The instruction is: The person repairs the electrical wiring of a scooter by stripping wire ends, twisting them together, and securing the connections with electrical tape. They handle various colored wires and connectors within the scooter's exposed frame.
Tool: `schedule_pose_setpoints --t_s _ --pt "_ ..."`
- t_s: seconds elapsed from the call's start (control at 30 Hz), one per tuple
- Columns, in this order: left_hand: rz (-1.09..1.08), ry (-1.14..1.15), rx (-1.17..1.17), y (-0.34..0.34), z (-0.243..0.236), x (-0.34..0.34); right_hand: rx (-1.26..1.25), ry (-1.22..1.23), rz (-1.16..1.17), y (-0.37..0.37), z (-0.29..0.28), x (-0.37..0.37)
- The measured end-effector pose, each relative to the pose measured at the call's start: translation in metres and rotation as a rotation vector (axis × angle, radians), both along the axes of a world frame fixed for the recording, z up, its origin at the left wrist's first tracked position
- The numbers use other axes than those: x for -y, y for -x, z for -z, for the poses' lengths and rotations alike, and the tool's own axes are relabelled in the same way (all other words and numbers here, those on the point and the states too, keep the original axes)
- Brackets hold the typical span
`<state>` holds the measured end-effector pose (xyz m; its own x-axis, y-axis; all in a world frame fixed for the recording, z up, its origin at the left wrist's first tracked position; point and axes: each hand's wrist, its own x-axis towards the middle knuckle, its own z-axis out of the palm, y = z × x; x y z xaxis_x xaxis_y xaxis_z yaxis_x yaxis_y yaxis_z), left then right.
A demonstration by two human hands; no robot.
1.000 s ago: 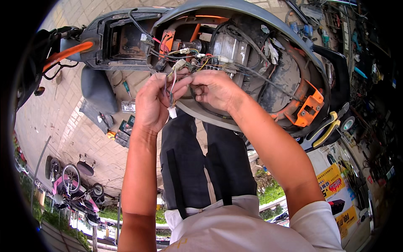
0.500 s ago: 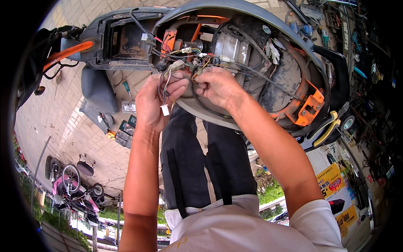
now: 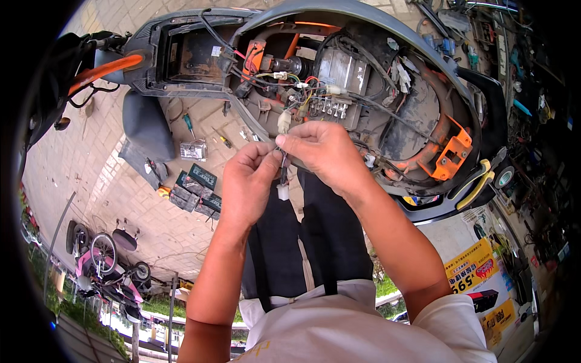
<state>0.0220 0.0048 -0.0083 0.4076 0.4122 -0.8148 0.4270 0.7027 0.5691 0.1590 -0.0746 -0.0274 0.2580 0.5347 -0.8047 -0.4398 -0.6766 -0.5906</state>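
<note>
Left hand [image 3: 248, 181] and right hand [image 3: 321, 151] both pinch a thin wire bundle [image 3: 283, 166]; light, limp, probably fragile; best gripped near its white connector [image 3: 282, 192].

Grey scooter body shell [image 3: 375, 18] with a black inner compartment [image 3: 187, 57]. Orange bracket [image 3: 451, 151] at the right of the frame; orange mount [image 3: 253, 57] near the centre; orange strip [image 3: 103, 71] on the black part at left. Silver ribbed controller box [image 3: 342, 69]. White connector plug [image 3: 282, 192] hanging on dark wires [image 3: 283, 172] between the hands; a second, off-white connector [image 3: 284, 121] above. Wiring loom [image 3: 296, 85] in red, yellow, green and black. Black trousers [image 3: 302, 242]; white shirt [image 3: 339, 327]. Yellow cutter handles [image 3: 475, 184]. Green-handled screwdriver [image 3: 189, 124] on pale beige paving [image 3: 91, 175]. Yellow sign with red print [image 3: 478, 272].
</note>
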Motion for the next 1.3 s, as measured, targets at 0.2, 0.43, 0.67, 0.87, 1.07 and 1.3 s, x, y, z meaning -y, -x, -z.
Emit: schedule_pose_setpoints --t_s 0.2,0.43,0.67,0.87,1.07,1.3 --pt "-0.168 0.079 0.033 0.005 0.005 0.021 -0.256 0.109 0.139 -0.012 -0.010 -0.002" --pt "-0.345 0.313 0.086 0.009 0.008 0.021 0.108 0.020 -0.225 -0.008 -0.012 0.009" --pt "-0.349 0.362 0.124 0.006 0.002 0.018 0.255 0.012 -0.398 -0.015 -0.025 0.001" --pt "-0.356 0.341 0.122 0.008 0.008 0.020 0.597 -0.026 -0.469 0.000 -0.023 0.007" --pt "-0.436 0.314 0.089 0.005 0.006 0.021 0.053 -0.016 -0.140 -0.008 -0.005 0.010" --pt "-0.432 0.300 0.090 0.006 0.009 0.025 -0.026 0.071 -0.278 -0.023 -0.006 0.011"
